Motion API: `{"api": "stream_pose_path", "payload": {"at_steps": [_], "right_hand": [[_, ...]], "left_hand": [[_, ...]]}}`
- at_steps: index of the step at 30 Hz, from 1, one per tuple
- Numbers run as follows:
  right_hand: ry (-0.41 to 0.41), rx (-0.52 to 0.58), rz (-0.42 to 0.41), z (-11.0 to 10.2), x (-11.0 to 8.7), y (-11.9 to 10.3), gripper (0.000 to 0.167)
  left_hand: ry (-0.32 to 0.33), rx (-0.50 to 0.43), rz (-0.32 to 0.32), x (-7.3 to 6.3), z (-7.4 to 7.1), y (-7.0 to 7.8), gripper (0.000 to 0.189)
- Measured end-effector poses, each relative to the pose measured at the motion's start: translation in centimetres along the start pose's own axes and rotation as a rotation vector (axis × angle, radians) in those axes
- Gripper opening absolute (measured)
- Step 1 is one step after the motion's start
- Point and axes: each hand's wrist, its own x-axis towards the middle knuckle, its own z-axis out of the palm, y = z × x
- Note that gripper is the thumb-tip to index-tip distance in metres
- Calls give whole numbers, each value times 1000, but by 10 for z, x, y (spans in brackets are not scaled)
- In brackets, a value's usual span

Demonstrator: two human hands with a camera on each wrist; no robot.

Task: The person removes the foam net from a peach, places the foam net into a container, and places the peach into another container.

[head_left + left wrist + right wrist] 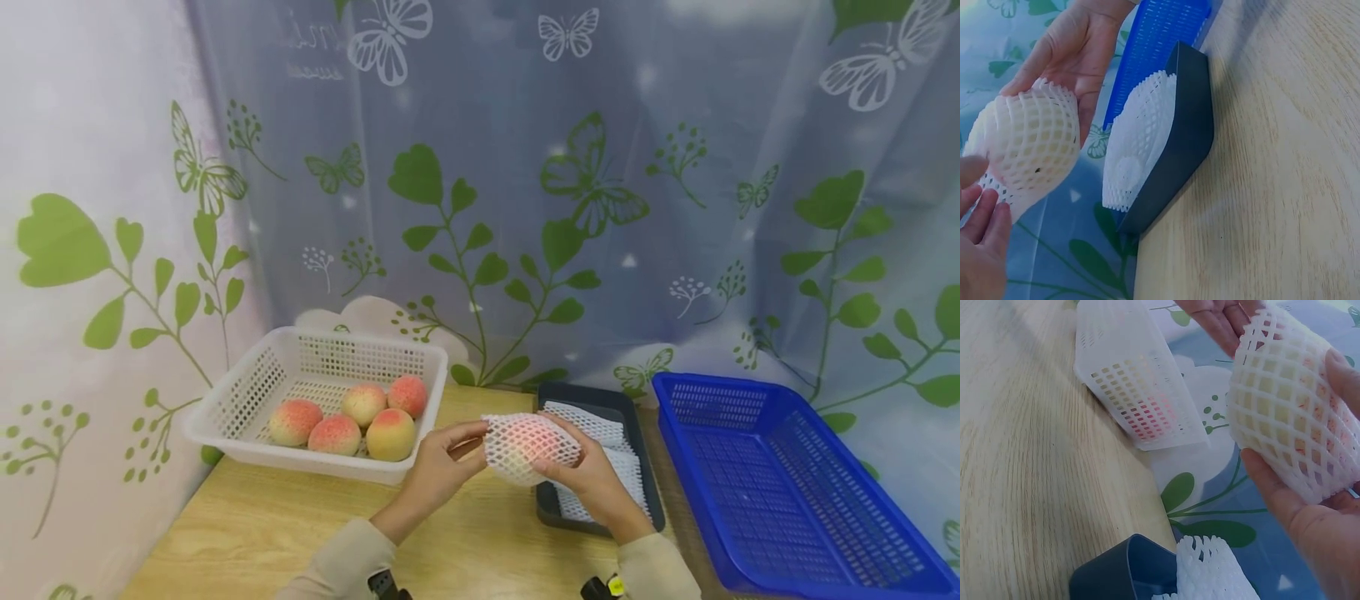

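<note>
A red-and-yellow peach (528, 442) is inside a white foam net sleeve (1038, 134), held up above the table between both hands. My right hand (596, 479) grips the sleeved peach from the right, thumb in front and fingers behind. At the sleeve's left end, my left hand (442, 462) pinches the net edge with thumb and fingertips. The mesh reaches past the fruit at both ends. Beneath and behind the right hand stands a dark tray (547, 508) with more flat foam nets (1138, 137) in it.
A white basket (225, 442) with several peaches (333, 435) stands at the left. A blue basket (701, 517) sits at the right, beside the dark tray. Behind the wooden table (300, 525) hangs a patterned curtain (480, 108).
</note>
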Motion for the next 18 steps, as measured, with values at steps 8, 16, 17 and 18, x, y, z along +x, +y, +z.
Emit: {"api": "stream_pose_path", "payload": {"at_steps": [8, 16, 17, 18], "right_hand": [[-29, 59, -36, 1, -1, 1, 70], [-34, 108, -55, 3, -2, 4, 64], [-30, 111, -54, 3, -2, 4, 62], [-27, 114, -52, 4, -2, 4, 60]], "left_hand": [[-79, 32, -40, 2, 2, -2, 56], [-140, 24, -47, 4, 3, -3, 56], [-138, 28, -47, 4, 4, -4, 57], [-137, 32, -44, 4, 4, -4, 57]]}}
